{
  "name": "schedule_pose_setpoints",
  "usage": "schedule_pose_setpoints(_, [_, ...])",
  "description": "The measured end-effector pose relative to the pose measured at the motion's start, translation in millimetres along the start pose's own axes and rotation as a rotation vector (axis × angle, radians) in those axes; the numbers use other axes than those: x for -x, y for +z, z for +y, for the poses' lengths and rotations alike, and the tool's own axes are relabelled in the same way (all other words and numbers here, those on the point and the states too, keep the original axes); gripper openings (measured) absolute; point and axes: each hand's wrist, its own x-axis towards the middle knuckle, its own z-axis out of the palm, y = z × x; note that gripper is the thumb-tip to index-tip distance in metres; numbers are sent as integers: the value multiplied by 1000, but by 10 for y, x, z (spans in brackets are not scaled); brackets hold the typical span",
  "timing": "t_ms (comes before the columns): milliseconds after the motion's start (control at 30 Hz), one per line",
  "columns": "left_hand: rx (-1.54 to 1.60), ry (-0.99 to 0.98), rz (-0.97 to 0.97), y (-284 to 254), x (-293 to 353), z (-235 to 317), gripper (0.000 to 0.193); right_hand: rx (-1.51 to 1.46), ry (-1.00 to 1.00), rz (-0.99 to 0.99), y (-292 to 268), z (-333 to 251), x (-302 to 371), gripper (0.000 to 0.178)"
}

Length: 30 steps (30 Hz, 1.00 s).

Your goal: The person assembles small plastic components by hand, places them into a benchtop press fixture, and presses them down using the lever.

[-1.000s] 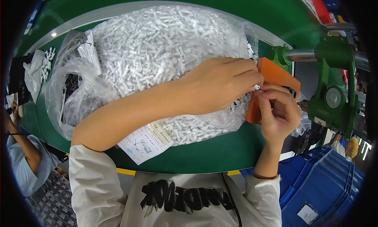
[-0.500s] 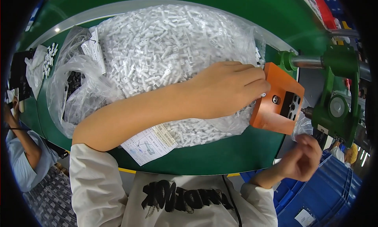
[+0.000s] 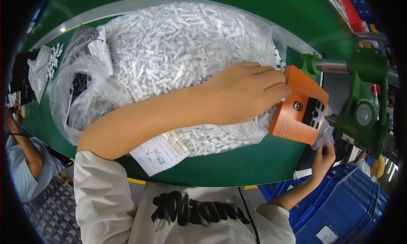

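Note:
My left hand [image 3: 254, 91] reaches across a clear bag full of small white plastic parts [image 3: 169, 45]. Its fingers are closed on a small white plastic part [image 3: 283, 100], whose end peeks out at the fingertips beside an orange block [image 3: 292, 125]. Set into that block are a round metal-rimmed hole and a black insert. My right hand [image 3: 324, 159] is raised at the table's right edge, fingertips drawn together against a small clear plastic bag [image 3: 325, 136]; whatever they pinch is hidden.
A green hand press [image 3: 360, 104] stands right of the orange block, its metal tip close to the black insert. A printed paper label [image 3: 161, 155] lies by the bag's front. Blue crates [image 3: 339, 201] are below right. Another person [image 3: 29, 167] works at far left.
My right hand has moved up and inward to the small clear bag, its fingers now pointing upward. The left hand stays almost in place beside the orange block.

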Motion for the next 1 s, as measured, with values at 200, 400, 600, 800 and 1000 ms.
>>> schedule_pose_setpoints(200, [-10,5,-9,-6,4,7,20,66,-30,-117,19,-168,-147,28])
schedule_pose_setpoints(400, [-11,7,0,2,1,-1,20,78,-39,-218,132,-74,-288,32])
schedule_pose_setpoints(600, [-10,6,-16,-8,16,-12,20,153,-71,-220,108,-65,-316,30])
schedule_pose_setpoints(800, [-52,-17,-35,-30,38,20,19,-149,53,-323,131,-9,-339,35])
schedule_pose_setpoints(1000, [-19,41,-24,34,28,7,17,-68,-51,-216,124,39,-337,30])
